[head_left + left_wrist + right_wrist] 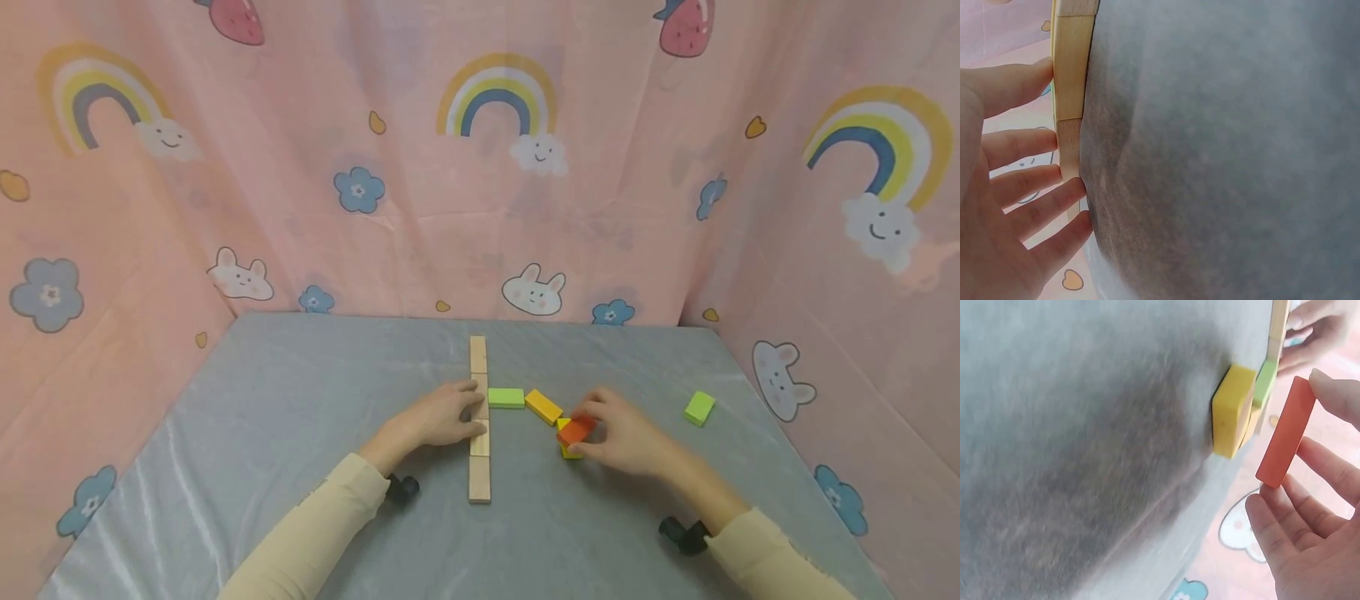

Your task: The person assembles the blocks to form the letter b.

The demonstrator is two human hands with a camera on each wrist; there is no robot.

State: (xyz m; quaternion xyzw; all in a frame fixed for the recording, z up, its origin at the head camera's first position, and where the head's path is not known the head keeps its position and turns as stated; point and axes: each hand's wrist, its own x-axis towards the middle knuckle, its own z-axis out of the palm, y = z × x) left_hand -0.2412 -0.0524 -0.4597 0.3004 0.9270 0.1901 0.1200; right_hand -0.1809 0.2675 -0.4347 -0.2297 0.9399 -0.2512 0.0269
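Observation:
A straight row of plain wooden blocks [480,479] runs away from me down the table. My left hand [448,414] touches the row's left side, its fingers mostly straight and spread in the left wrist view. From the row's right side, a green block [506,398], an orange-yellow block [543,406] and a yellow block [572,454] bend off to the right. My right hand [622,433] pinches a red-orange block [1286,432] between thumb and fingertips. That block is held above the yellow one, partly covering it in the head view; the right wrist view shows them apart.
A loose green block [700,408] lies toward the right side of the grey cloth-covered table [322,367]. A pink printed curtain [420,242] stands behind the table and along both sides. Dark devices [684,535] are worn at the wrists.

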